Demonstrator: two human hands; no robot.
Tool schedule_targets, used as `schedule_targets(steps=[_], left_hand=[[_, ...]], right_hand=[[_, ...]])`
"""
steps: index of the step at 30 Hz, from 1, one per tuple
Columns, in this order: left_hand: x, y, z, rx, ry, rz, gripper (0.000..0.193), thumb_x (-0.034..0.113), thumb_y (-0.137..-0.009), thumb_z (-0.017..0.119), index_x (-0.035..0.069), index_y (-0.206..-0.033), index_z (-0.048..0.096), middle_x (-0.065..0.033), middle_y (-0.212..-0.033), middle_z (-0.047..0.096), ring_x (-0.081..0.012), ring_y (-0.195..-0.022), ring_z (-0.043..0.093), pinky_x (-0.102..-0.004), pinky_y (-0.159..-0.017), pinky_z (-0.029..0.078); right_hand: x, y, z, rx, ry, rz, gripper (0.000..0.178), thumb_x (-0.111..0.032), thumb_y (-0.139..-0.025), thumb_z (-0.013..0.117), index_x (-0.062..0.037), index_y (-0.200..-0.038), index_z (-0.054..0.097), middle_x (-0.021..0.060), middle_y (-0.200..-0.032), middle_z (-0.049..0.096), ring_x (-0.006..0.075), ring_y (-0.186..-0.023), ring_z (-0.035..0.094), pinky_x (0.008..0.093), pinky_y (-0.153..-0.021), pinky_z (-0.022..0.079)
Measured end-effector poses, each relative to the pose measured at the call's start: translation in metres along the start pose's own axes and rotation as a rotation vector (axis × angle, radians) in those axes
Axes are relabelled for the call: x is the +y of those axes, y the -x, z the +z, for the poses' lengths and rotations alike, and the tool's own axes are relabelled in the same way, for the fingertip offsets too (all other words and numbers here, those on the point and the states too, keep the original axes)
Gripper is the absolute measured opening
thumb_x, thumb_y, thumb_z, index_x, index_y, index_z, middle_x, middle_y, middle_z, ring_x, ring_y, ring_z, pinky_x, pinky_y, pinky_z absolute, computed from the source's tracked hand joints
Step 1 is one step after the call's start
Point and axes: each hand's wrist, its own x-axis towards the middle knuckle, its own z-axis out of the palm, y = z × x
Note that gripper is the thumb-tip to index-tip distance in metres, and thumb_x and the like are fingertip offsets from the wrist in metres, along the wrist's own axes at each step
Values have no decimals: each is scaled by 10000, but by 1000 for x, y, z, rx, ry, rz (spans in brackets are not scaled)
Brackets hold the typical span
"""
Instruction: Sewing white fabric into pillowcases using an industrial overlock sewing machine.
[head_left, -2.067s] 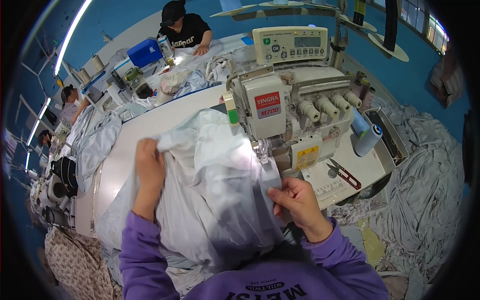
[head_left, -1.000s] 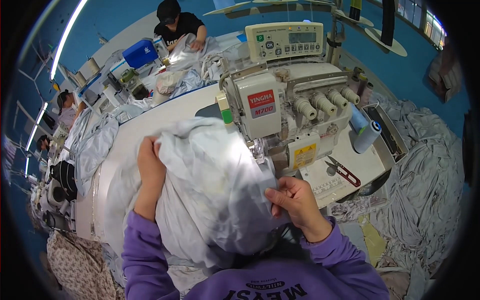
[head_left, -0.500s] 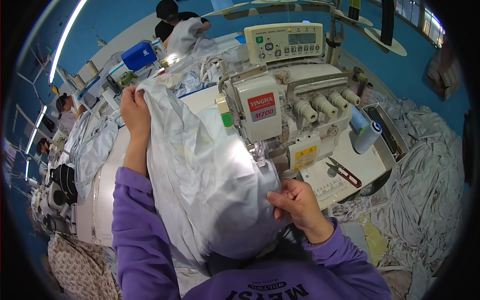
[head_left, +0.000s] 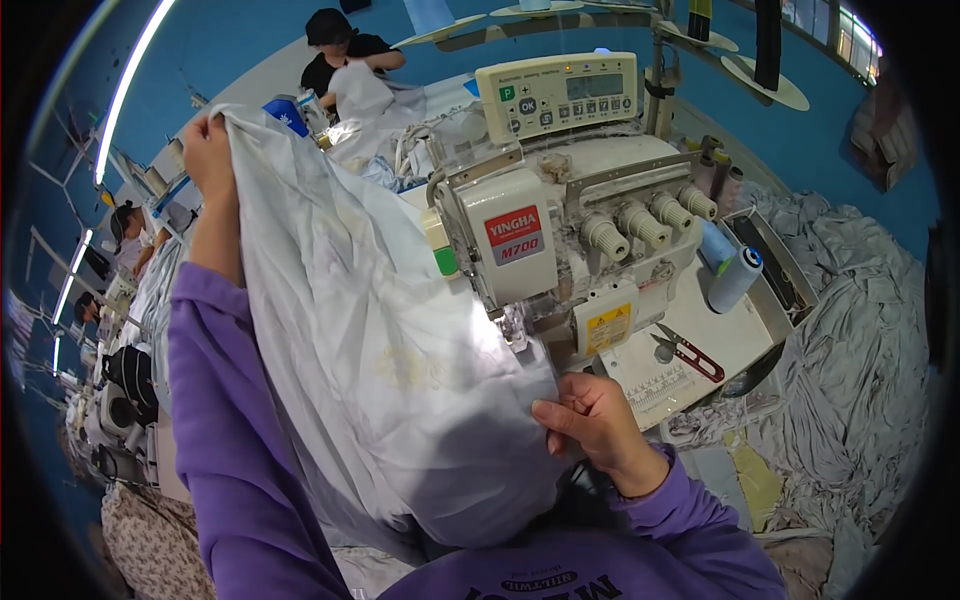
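Observation:
A large piece of pale grey-white fabric spreads from my lap up to the sewing machine. My left hand is closed on the fabric's upper left corner and holds it raised. Near the needle area, my right hand pinches the right edge of the cloth between thumb and fingers. The fabric's edge lies at the lit presser foot, where bright light falls on it. Faint yellowish stains show in the middle of the cloth.
Red-handled thread snips lie on the machine's bed, close to a blue thread cone. A control panel stands behind the machine head. Heaped grey fabric fills the right side. A co-worker handles cloth at the back.
My left hand has moved up and to the left, lifting the corner and drawing the fabric out wider. My right hand stays at nearly the same spot, still pinching the edge.

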Motion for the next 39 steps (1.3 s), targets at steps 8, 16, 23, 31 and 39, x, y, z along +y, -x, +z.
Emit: schedule_targets(steps=[8, 16, 23, 31, 39], left_hand=[[-15, -92, -9, 102, -54, 2, 390, 431, -804, 608, 78, -963, 657, -113, -923, 664, -256, -861, 629, -337, -774, 475], [-54, -185, -49, 164, -228, 3, 489, 507, -773, 572, 93, -1016, 665, -117, -1001, 658, -284, -935, 619, -357, -821, 464], [-118, -214, -104, 257, -440, -169, 484, 483, -760, 560, 104, -1043, 662, -126, -1022, 650, -314, -980, 597, -378, -834, 463], [-61, 80, -43, -715, 172, -145, 277, 280, -823, 611, 70, -1002, 643, -118, -964, 642, -233, -920, 593, -354, -812, 446], [40, 268, -142, -1142, 13, 91, 283, 77, -734, 646, -2, -990, 554, -189, -945, 591, -363, -890, 567, -397, -766, 453]], right_hand=[[-3, 0, 3, 8, 65, 38, 188, -95, -837, 635, -24, -705, 523, 23, -589, 550, 93, -493, 545, 211, -440, 421], [-4, 0, 2, 7, 105, 32, 162, -93, -839, 633, -10, -730, 547, 31, -596, 564, 91, -497, 543, 211, -451, 420], [-9, 5, 6, 63, 116, 70, 193, -113, -827, 655, -24, -699, 541, 13, -572, 552, 70, -469, 515, 194, -430, 384], [-3, 0, 14, 184, 162, 35, 154, -131, -834, 648, -31, -750, 566, 7, -600, 564, 51, -461, 505, 181, -413, 367], [-2, 9, 18, 184, 70, 42, 131, -151, -862, 618, -25, -846, 586, -22, -609, 546, 31, -450, 460, 162, -411, 338]])
